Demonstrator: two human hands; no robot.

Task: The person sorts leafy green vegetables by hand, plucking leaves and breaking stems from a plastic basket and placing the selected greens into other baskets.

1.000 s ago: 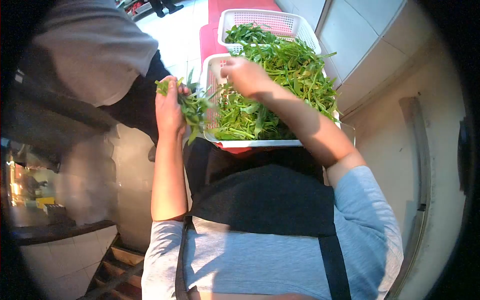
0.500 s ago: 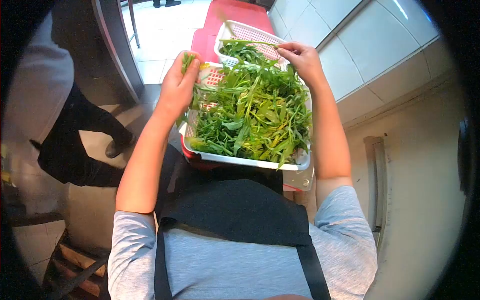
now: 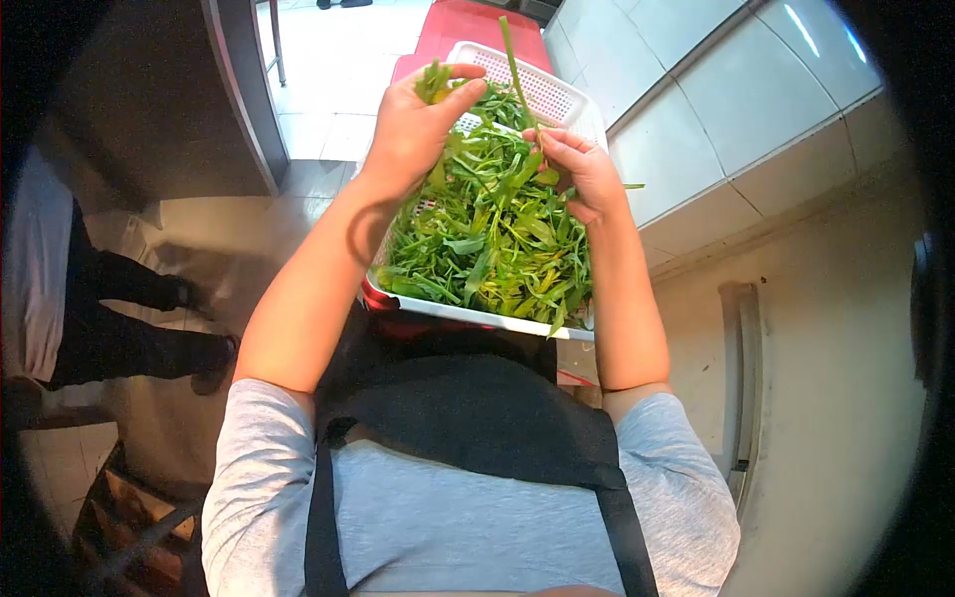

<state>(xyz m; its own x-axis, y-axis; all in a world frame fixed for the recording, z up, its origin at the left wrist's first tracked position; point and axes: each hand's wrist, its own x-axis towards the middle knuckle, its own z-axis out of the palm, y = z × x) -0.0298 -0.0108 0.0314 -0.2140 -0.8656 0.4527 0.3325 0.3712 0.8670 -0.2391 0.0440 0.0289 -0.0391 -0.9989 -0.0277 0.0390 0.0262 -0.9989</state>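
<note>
My left hand (image 3: 411,129) is closed around a small bunch of green stems (image 3: 434,82), its thumb and forefinger reaching toward the right. Pinched in my right hand (image 3: 585,177) is a single leafy stem (image 3: 515,72), like water spinach, standing nearly upright with its bare end on top. Both hands are above a white plastic basket (image 3: 468,316) in front of me. Loose leafy greens (image 3: 487,244) heap up inside it. A second white basket (image 3: 547,92) sits just behind, with cut greens in it.
Red surfaces (image 3: 482,32) lie under and beyond the baskets. A tiled wall (image 3: 686,149) runs close along the right. At left, a dark panel (image 3: 149,109) stands, and another person's dark-trousered legs (image 3: 139,328) show on the floor.
My left hand has moved right and up with its bunch. My right hand has come inward and lower, and its stem has swung from level to upright. The other person has shifted left.
</note>
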